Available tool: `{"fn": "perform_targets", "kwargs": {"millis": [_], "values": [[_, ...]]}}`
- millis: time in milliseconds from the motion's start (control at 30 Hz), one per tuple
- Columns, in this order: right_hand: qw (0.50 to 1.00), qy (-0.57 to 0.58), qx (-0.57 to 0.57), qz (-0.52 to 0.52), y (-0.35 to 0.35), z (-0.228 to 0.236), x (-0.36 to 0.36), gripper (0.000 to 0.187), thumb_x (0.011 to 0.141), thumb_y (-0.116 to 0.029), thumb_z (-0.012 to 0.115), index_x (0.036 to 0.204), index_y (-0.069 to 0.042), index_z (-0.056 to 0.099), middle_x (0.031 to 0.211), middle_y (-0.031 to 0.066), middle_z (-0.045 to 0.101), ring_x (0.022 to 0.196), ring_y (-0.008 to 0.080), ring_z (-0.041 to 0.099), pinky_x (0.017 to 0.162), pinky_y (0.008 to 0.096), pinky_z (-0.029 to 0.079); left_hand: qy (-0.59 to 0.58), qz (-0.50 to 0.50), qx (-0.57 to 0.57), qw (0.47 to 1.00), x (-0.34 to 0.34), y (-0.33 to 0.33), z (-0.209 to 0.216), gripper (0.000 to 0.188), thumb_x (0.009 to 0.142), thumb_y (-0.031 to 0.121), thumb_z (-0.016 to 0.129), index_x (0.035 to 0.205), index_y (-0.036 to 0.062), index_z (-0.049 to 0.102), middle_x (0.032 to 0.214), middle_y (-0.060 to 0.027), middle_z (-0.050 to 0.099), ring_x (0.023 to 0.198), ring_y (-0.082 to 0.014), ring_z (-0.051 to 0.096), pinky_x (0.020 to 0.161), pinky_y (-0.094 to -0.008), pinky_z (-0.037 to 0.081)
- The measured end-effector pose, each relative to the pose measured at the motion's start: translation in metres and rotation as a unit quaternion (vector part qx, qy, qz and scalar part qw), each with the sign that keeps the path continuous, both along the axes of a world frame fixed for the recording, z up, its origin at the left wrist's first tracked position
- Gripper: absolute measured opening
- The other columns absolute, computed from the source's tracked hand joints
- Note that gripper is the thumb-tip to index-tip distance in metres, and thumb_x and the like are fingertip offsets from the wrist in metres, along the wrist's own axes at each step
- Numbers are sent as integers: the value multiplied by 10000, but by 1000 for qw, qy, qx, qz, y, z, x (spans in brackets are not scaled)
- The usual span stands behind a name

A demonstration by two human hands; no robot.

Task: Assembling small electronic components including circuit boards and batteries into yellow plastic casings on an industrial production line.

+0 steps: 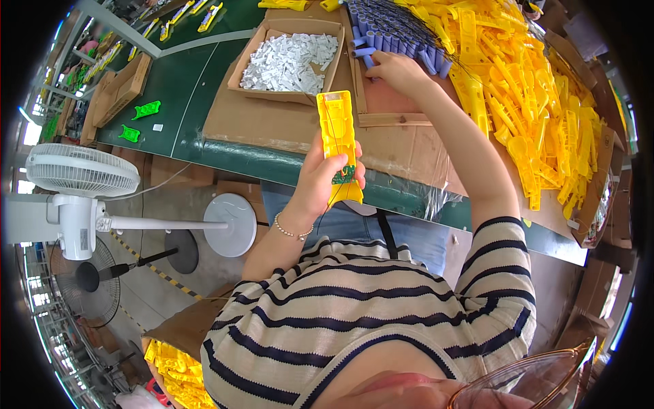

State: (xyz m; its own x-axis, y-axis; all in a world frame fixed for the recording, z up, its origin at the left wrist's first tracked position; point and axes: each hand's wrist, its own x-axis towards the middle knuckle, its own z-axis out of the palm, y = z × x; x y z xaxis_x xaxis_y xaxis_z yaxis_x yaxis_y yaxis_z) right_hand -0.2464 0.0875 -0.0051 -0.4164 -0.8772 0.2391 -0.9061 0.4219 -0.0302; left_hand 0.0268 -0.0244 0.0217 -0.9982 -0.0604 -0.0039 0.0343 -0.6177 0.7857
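Observation:
My left hand point(320, 174) is closed around a long yellow plastic housing point(335, 123), held up in front of my body. A green circuit board point(344, 174) sits in its lower part beside my thumb, and thin dark wires run along the inside. Farther right, my right hand point(398, 72) reaches to the near edge of a block of blue-purple cylindrical battery cells point(392, 42). Its fingertips close on one loose battery cell point(368, 61); the grip is partly hidden.
A cardboard box of small white parts point(289, 63) stands left of the cells. Yellow plastic housings point(524, 95) are heaped at the right. Two green plastic pieces point(138, 119) lie on the green table point(194, 129). A white fan point(82, 170) stands at the left.

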Motion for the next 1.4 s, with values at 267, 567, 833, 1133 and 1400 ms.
{"fn": "perform_targets", "kwargs": {"millis": [267, 567, 833, 1133, 1400], "values": [[918, -184, -348, -45, 20, 51, 41, 276, 772, -27, 646, 1040, -87, 625, 944, 34, 604, 792, 132, 602, 658, 257, 486, 9, 42, -20, 999, 3, -10, -4, 436, 833, 51, 424, 1258, 79, 332, 992, -129, 488, 694, -200, 571, 611, -355, 520], [742, -510, -423, -106, 34, 97, 199, 278, 755, 25, 682, 1021, 50, 603, 823, 98, 663, 687, 105, 634, 605, 216, 515, 55, 40, -84, 994, -15, 14, -11, 446, 862, 12, 420, 1285, 69, 291, 990, -107, 507, 741, -178, 568, 655, -310, 493], [777, -424, -442, -149, 26, 85, 206, 251, 749, -29, 695, 984, 47, 649, 792, 118, 676, 671, 105, 638, 587, 223, 512, 75, 10, -248, 966, -9, 12, -16, 483, 873, -36, 404, 1315, 77, 246, 941, -81, 516, 781, -130, 543, 725, -275, 467], [795, -361, -466, -142, 16, 73, 204, 273, 710, -20, 709, 977, 17, 666, 777, 104, 652, 667, 146, 639, 597, 246, 512, 65, 5, -225, 972, -7, 12, -9, 477, 867, -6, 438, 1302, 63, 257, 930, -74, 524, 768, -119, 542, 716, -265, 470], [796, -321, -487, -160, 5, 59, 205, 316, 690, -32, 732, 992, -5, 644, 793, 101, 617, 643, 146, 612, 579, 241, 498, 68, 15, -198, 978, -6, 13, 2, 475, 860, -6, 453, 1289, 52, 257, 968, -81, 498, 761, -125, 560, 680, -269, 501]]}}
